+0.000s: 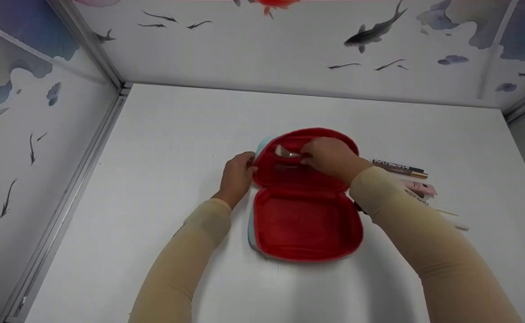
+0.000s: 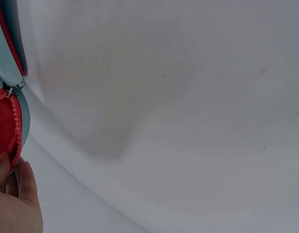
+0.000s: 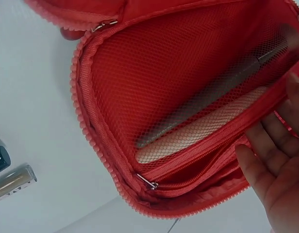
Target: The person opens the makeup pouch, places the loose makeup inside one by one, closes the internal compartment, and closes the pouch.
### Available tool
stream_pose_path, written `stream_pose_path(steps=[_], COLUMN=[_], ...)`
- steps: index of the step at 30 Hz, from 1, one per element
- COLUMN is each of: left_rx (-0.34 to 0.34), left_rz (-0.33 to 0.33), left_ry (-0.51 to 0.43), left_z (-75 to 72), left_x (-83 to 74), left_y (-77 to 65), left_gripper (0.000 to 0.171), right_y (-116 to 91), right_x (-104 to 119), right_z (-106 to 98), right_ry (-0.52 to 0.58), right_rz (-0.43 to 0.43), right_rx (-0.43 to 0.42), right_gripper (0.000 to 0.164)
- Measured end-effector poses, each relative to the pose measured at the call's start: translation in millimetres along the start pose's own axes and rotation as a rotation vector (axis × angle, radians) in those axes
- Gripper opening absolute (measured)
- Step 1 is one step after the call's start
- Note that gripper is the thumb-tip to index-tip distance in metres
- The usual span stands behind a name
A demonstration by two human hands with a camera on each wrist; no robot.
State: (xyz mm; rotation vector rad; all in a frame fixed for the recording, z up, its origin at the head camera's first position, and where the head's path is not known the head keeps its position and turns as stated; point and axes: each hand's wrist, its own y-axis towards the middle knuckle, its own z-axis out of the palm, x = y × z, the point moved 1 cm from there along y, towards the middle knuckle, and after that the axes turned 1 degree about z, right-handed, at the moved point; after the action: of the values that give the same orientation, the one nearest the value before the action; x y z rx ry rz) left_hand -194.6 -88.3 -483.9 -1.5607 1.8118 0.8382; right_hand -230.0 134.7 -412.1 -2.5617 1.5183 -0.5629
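A light-blue case with a red lining [image 1: 307,220] lies unfolded on the table, its lid half farther back. At the lid's left edge, my left hand [image 1: 238,175] pinches the zippered rim [image 2: 17,121] between thumb and fingers. My right hand [image 1: 330,154] is over the lid, its fingertips around a makeup brush [image 1: 282,152] whose pale bristles point left. In the right wrist view, the brush's grey handle [image 3: 203,97] lies behind the red mesh pocket [image 3: 140,87]. Beside it in the pocket is a pale, slim stick [image 3: 203,126]. Some right fingers [image 3: 256,160] overlap the pocket's edge band.
Right of the case lie dark and gold-tipped pencil-like tubes [image 1: 399,168], a pink tube [image 1: 419,186] and several thin pale sticks [image 1: 462,227], partly behind the right sleeve [image 1: 406,224]. Printed panels [image 1: 289,54] enclose the white table [image 1: 190,116] at the back and sides.
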Motion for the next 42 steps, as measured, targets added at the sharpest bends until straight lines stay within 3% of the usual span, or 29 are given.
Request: stream_pose_path(steps=[8,17,29,42], left_rx=[0.020,0.030,0.006,-0.006], left_rz=[-0.029,-0.051,-0.034,-0.104], left_ry=[0.001,-0.002,-0.003,-0.058], left_z=[-0.8,-1.1,0.2,4.2], left_x=[-0.8,-2.7,-2.4,-2.1], left_y=[0.2,0.5,-0.8,-4.3], left_gripper=[0.026,0.032,0.026,0.025], right_y=[-0.4,-1.8,3.5,-1.8], right_x=[1.7,5.4,2.3,2.8], right_z=[0.6,0.1,-0.5,2.3], right_ry=[-0.034,0.048,-0.043,0.093], right_rz=[-0.005,0.040,0.057,0.098], right_rx=[0.006,0.052,0.085,0.143], right_gripper=[0.019,0.016,0.023,0.021])
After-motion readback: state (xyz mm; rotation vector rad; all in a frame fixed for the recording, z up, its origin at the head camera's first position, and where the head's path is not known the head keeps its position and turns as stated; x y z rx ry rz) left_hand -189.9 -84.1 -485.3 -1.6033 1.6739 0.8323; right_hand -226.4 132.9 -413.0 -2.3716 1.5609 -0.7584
